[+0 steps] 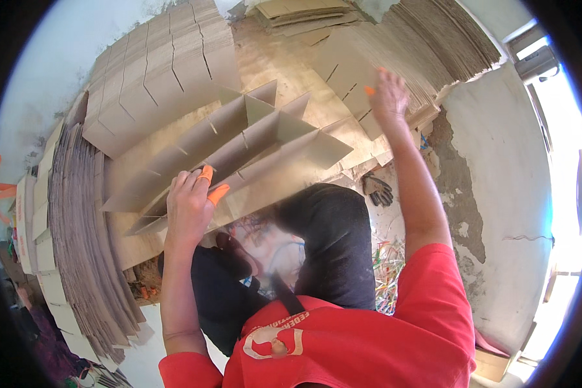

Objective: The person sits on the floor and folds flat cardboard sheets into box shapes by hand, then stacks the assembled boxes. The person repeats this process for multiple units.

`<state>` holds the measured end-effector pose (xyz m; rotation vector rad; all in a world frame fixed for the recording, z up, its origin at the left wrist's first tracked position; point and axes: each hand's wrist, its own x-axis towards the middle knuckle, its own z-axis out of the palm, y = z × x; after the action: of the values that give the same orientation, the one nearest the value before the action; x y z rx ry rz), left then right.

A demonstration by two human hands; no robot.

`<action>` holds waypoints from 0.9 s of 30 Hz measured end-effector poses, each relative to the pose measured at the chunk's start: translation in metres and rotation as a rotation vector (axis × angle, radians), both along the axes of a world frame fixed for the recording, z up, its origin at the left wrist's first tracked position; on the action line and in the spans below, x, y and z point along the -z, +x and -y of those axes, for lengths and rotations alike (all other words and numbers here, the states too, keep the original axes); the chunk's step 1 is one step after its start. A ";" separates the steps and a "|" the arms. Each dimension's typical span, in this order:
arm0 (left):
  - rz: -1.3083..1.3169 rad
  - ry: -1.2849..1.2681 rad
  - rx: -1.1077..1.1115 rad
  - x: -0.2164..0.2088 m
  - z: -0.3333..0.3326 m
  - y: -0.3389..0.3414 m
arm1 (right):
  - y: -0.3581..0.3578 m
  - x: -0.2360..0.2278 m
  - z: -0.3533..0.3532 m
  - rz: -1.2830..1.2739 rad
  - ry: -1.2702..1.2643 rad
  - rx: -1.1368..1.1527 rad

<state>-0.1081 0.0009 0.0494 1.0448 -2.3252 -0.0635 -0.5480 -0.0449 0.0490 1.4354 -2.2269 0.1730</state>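
A partly assembled cardboard divider (229, 139) of long slotted strips crossed by shorter ones stands on the wooden board before me. My left hand (191, 197), with orange finger covers on two digits, is closed on the near edge of one of its long strips. My right hand (390, 97) is raised at the right, over a stack of short slotted cardboard strips (346, 74). Its fingers are a little smeared, stretched out with the orange-covered digit apart, and nothing shows in them.
A large stack of slotted sheets (158, 71) stands at the far left, with more cardboard piled on edge (87, 233) beside it. Flat sheets (301, 10) lie at the back. A dark glove (377, 189) lies right of my knee. A peeling wall (498, 187) bounds the right.
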 end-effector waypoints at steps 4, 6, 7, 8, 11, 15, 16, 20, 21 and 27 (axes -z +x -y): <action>0.010 0.037 0.016 0.002 -0.002 -0.006 | -0.072 0.012 -0.018 -0.129 0.147 0.018; 0.045 0.066 0.045 0.008 0.002 -0.003 | -0.097 0.015 -0.009 -0.134 0.166 -0.092; 0.048 0.056 0.068 0.008 0.003 -0.002 | -0.105 0.018 -0.008 -0.136 0.176 -0.146; 0.051 0.046 0.086 0.008 0.004 -0.001 | -0.103 0.016 -0.007 -0.036 0.146 -0.140; 0.038 0.070 0.086 0.002 0.000 -0.006 | -0.102 0.005 -0.011 0.108 0.030 -0.147; 0.035 -0.035 -0.034 -0.023 -0.006 -0.036 | -0.075 -0.021 -0.021 0.217 -0.116 -0.098; 0.120 0.020 -0.045 -0.018 -0.003 -0.037 | -0.068 -0.030 -0.025 0.226 -0.159 -0.096; 0.247 0.097 -0.102 -0.012 0.003 -0.039 | -0.026 -0.086 -0.035 0.278 -0.407 -0.422; 0.228 0.087 -0.116 -0.014 0.001 -0.038 | -0.013 -0.101 -0.037 0.301 -0.461 -0.543; 0.019 0.045 -0.091 -0.018 -0.018 -0.020 | 0.068 -0.148 -0.065 0.907 -0.172 -0.847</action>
<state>-0.1280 0.0185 0.0674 1.1773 -2.2997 -0.0706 -0.4803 0.0197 0.1974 2.4123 -1.8875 1.4965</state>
